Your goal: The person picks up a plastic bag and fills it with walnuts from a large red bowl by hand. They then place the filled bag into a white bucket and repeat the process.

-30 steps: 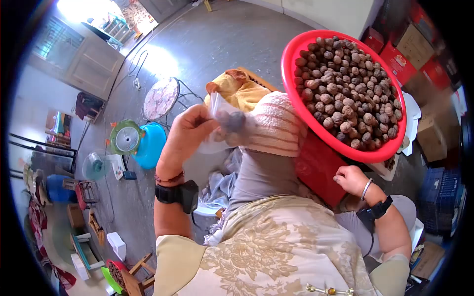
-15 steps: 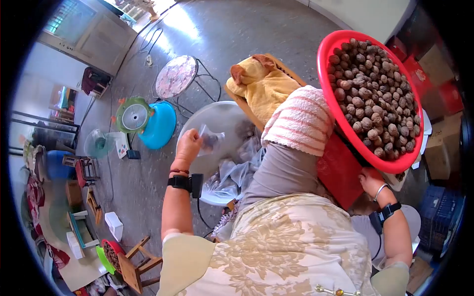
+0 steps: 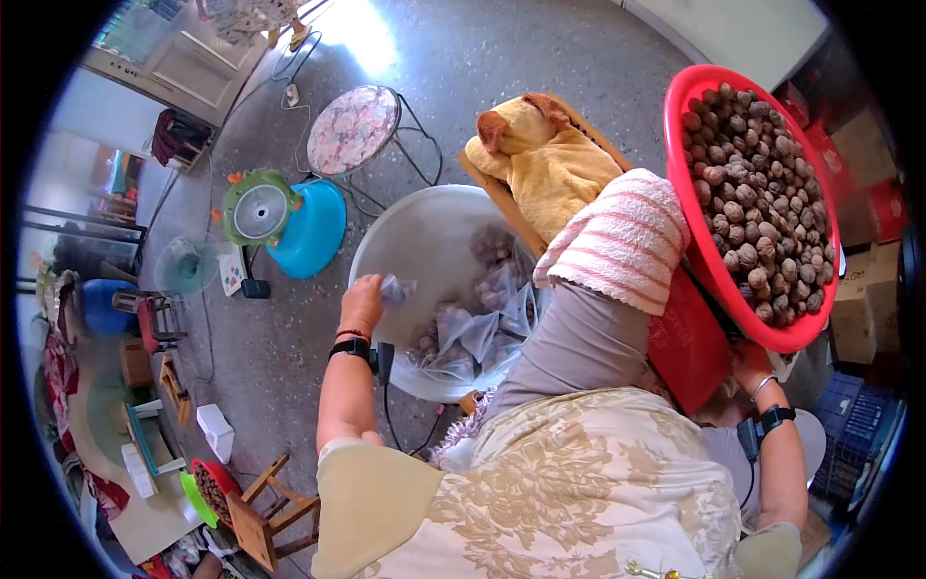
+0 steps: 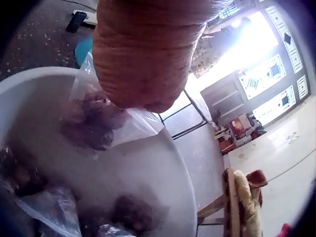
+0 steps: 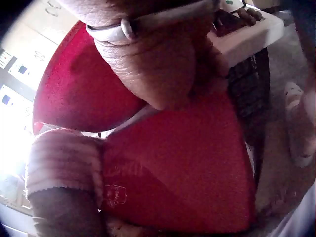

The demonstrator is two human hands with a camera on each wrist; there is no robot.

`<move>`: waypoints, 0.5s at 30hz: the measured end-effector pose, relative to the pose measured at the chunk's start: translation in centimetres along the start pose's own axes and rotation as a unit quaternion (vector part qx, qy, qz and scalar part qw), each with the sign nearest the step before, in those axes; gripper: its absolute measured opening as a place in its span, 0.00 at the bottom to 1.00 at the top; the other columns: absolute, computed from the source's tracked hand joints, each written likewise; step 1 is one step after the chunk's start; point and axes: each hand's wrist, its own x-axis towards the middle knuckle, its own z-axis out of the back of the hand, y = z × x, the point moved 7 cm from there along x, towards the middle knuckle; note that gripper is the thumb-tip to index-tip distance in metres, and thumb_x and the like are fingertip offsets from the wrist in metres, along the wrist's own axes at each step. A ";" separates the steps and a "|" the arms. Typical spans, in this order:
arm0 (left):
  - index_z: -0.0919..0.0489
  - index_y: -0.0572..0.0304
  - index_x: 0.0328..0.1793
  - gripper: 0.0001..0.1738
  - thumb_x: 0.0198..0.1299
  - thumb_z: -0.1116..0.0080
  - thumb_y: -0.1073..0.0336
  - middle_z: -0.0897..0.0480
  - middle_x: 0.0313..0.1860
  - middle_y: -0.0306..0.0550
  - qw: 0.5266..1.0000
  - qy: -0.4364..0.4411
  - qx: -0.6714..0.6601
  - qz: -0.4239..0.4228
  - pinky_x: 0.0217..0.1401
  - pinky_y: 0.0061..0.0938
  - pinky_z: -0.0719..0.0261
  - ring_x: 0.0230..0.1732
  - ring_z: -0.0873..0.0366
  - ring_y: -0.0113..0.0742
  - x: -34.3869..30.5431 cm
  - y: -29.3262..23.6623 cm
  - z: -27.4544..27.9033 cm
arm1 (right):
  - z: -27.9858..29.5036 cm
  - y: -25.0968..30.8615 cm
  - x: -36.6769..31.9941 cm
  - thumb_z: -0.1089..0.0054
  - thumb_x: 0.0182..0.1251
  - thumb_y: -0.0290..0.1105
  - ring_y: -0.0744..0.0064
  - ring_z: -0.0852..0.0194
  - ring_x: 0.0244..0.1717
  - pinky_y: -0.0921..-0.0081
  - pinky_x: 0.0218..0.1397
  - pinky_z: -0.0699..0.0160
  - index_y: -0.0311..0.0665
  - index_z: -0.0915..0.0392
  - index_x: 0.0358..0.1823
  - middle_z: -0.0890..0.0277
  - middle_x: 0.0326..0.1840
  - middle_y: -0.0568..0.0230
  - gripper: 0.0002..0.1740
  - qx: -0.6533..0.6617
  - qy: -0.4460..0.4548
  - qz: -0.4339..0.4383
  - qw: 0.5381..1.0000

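My left hand pinches a small clear plastic bag over the left side of a big white tub. In the left wrist view, dark walnuts show through the hanging bag. Several more clear bags of walnuts lie in the tub. My right hand is at the lower edge of a red basin heaped with walnuts, beside a red board. Its fingers are hidden behind the hand in the right wrist view.
A pink striped towel covers my knee. Beyond it, a yellow cloth lies over a wooden frame. A round patterned stool and a blue tub stand beyond the white tub. Cardboard boxes are at the right.
My left hand has carried the bag from above my lap down and left, over the white tub. My right hand has moved up to the basin's lower edge. The head view has shifted.
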 end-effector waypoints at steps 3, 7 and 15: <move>0.19 0.54 0.42 0.10 0.54 0.41 0.75 0.16 0.50 0.49 0.998 -0.022 0.013 -0.054 0.54 0.45 0.19 0.55 0.19 0.54 -0.5 1.0 -2.0 | 0.2 -0.5 -0.2 0.42 0.60 0.32 0.39 0.20 0.44 0.51 0.50 0.22 0.32 0.18 0.31 0.19 0.36 0.41 0.09 -0.001 -0.022 -0.022 1.000; 0.12 0.49 0.43 0.11 0.65 0.46 0.64 0.14 0.53 0.43 0.973 0.012 0.191 -0.127 0.68 0.49 0.32 0.65 0.23 0.45 -3.3 0.9 -8.9 | 0.6 -0.5 -0.7 0.42 0.59 0.31 0.40 0.20 0.43 0.51 0.49 0.22 0.32 0.19 0.30 0.19 0.35 0.41 0.09 0.008 -0.052 -0.028 0.998; 0.11 0.49 0.51 0.17 0.69 0.52 0.62 0.14 0.58 0.42 0.942 0.242 0.230 -0.032 0.78 0.58 0.47 0.71 0.27 0.43 -9.3 2.0 -17.9 | 0.0 -2.1 -0.7 0.41 0.59 0.31 0.42 0.19 0.42 0.52 0.48 0.21 0.34 0.18 0.29 0.19 0.35 0.45 0.07 -0.011 -0.048 -0.027 0.998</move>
